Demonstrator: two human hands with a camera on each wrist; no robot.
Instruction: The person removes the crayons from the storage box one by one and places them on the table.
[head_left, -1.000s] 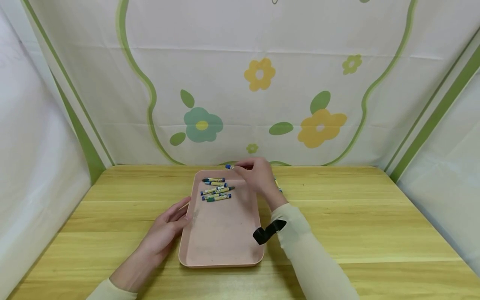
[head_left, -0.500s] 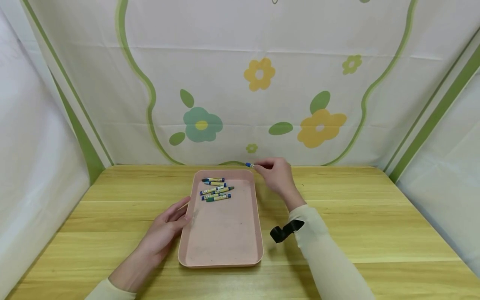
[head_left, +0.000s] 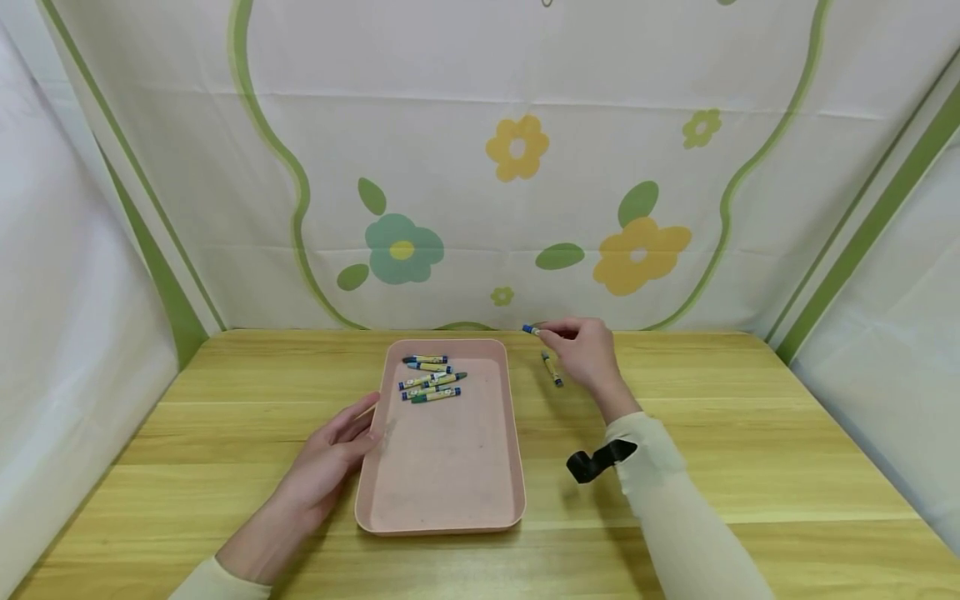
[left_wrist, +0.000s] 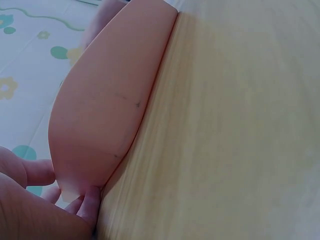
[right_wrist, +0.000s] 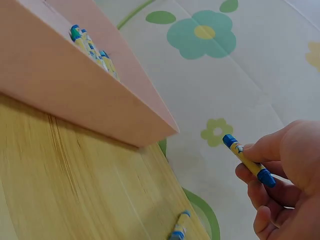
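Note:
My right hand (head_left: 588, 354) pinches a blue crayon (right_wrist: 248, 161) with a yellow wrapper between thumb and fingers. It is raised near the table's back edge, right of a pink tray (head_left: 450, 467). Below that hand, another yellow-wrapped crayon (head_left: 552, 369) lies on the table; the right wrist view catches only part of this loose crayon (right_wrist: 180, 226). Several crayons (head_left: 435, 380), some green and blue, lie together in the tray's upper left. At the tray's left side, my left hand (head_left: 326, 462) holds the wall, thumb at the rim and other fingers along the outside.
The wooden table (head_left: 750, 467) extends to both sides of the tray. Behind it hangs a white flowered cloth (head_left: 465, 167), with more white cloth at left and right. A black wrist mount (head_left: 600, 461) is fixed on my right sleeve.
My right hand has moved right, from over the tray's back edge to beyond its right side, carrying the blue crayon. The loose crayon is now uncovered. My left hand stays put.

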